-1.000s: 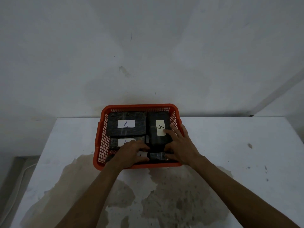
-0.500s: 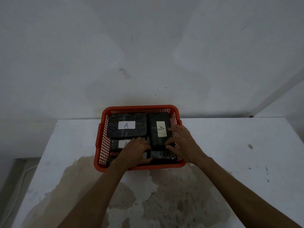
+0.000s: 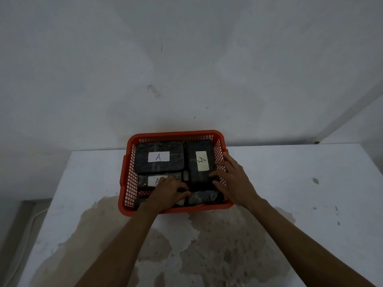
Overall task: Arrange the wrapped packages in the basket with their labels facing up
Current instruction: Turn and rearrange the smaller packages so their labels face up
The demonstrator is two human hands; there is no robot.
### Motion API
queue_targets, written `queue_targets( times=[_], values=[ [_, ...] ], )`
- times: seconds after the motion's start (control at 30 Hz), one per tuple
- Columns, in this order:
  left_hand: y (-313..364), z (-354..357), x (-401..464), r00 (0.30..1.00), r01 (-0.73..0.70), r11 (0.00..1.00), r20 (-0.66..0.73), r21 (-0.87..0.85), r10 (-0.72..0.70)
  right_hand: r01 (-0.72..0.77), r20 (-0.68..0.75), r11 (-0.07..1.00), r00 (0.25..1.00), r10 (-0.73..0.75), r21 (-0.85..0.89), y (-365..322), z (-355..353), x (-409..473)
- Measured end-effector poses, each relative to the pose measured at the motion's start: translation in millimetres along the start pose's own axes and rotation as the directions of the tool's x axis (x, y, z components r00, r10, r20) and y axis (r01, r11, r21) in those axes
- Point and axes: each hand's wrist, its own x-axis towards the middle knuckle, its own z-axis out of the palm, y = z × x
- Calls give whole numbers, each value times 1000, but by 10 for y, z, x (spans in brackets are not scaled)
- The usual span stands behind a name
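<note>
1. Head view: an orange plastic lattice basket (image 3: 126, 179) stands on a white counter (image 3: 300, 183) with brown stains near its front, the basket's far side close to a pale wall (image 3: 186, 59).
2. A black wrapped package with a white label marked "A" (image 3: 159, 157) lies flat in the far left of the basket, label up.
3. A second black wrapped package with a cream label marked "A" (image 3: 201, 162) lies lengthwise along the right side, label up, its letter turned sideways.
4. A third dark package (image 3: 153, 181) sits in front of the first; its white label faces up and is partly covered by fingers.
5. A crinkled dark package (image 3: 203, 197) lies along the near wall; no label shows on it.
6. The left hand (image 3: 167, 193) is curled down on the packages at the near left, fingers bent; what it grips, if anything, I cannot tell.
7. The right hand (image 3: 232, 183) rests with fingers spread, tips touching the near end of the lengthwise package, palm over the basket's right rim.
8. The two hands are close but apart.
</note>
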Motion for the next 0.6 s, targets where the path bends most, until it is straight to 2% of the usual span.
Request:
queue_targets(
  times=[0.07, 0.2, 0.3, 0.47, 0.6],
  values=[
    [31, 11, 1, 999, 4, 1000, -40, -7, -5, -2, -9, 1000, 1000, 2, -8, 6, 26, -12],
    [57, 14, 3, 992, 16, 992, -126, -128, -32, 8, -7, 1000, 1000, -8, -19, 27, 26, -25],
    [27, -18, -20, 998, 13, 993, -61, -114, -20, 11, -3, 1000, 1000, -11, -23, 25, 25, -29],
    [65, -67, 9, 998, -56, 996, 28, 66, 54, 3, -9, 1000, 1000, -3, -18, 14, 35, -25],
    [53, -78, -4, 998, -58, 998, 2, 1, 58, -7, -6, 999, 1000, 7, -31, 16, 47, -27]
  ],
)
